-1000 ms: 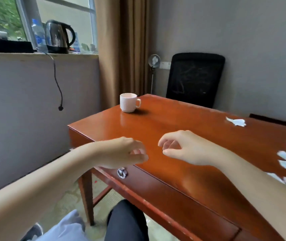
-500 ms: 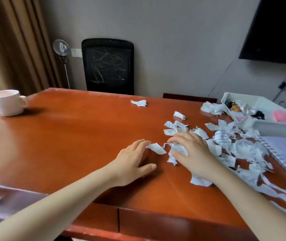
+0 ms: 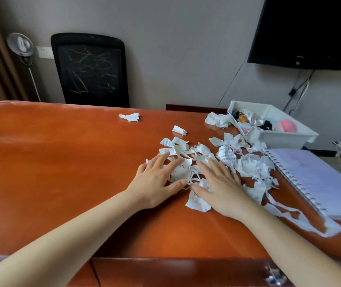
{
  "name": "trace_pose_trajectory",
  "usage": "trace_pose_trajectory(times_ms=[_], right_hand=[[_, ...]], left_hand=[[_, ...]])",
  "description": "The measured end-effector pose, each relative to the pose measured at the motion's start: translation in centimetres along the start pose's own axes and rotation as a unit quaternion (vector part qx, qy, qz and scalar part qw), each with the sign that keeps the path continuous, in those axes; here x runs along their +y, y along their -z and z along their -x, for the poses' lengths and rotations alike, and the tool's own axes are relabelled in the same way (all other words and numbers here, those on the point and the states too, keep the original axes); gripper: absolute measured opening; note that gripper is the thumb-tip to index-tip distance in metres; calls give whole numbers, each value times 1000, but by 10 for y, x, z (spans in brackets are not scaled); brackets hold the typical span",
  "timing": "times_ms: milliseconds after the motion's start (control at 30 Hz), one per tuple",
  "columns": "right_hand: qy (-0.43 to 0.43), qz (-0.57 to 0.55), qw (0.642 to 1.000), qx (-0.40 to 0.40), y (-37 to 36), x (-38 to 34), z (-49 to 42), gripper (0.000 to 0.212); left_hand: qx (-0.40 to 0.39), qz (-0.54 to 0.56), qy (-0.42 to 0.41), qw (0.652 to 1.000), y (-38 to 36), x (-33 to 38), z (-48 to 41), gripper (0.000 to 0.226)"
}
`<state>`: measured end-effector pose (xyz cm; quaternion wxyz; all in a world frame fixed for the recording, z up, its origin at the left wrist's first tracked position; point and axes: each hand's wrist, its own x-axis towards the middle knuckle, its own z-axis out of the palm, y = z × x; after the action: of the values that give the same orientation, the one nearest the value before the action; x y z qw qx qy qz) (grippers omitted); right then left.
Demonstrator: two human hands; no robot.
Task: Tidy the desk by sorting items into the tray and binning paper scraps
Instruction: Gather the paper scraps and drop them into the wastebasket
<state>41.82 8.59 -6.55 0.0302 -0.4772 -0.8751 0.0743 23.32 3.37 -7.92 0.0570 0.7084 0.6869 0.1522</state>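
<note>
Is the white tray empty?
No, the white tray holds a pink thing and some small dark bits.

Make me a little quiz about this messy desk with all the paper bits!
1. True or false: the left hand and the right hand both touch the paper scraps with fingers spread.
2. What lies just right of the scraps? A) a spiral notebook B) a laptop C) a dinner plate
3. Fill in: the white tray sits on the desk at its far ____ side.

Key: 1 true. 2 A. 3 right.
</note>
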Motion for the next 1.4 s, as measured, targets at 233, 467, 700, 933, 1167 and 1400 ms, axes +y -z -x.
trace_pose_trajectory(times_ms=[233, 467, 700, 933, 1167, 1400], right_hand=[[82, -59, 995, 16, -4, -4, -35, 57], [110, -30, 992, 49, 8, -22, -72, 53], [120, -4, 992, 50, 23, -30, -81, 69], [134, -69, 988, 35, 6, -26, -83, 59], [153, -91, 979, 100, -3, -22, -93, 37], [143, -121, 968, 167, -7, -22, -99, 19]], left_hand=[[-7, 19, -18, 1000, 4, -24, -17, 46], [64, 77, 38, 994, 13, -48, -14, 48], [132, 48, 184, 973, 11, -50, -27, 69], [91, -64, 123, 986, 6, -36, -43, 55], [85, -4, 67, 994, 10, -42, -42, 20], [137, 85, 58, 985, 19, -54, -40, 21]])
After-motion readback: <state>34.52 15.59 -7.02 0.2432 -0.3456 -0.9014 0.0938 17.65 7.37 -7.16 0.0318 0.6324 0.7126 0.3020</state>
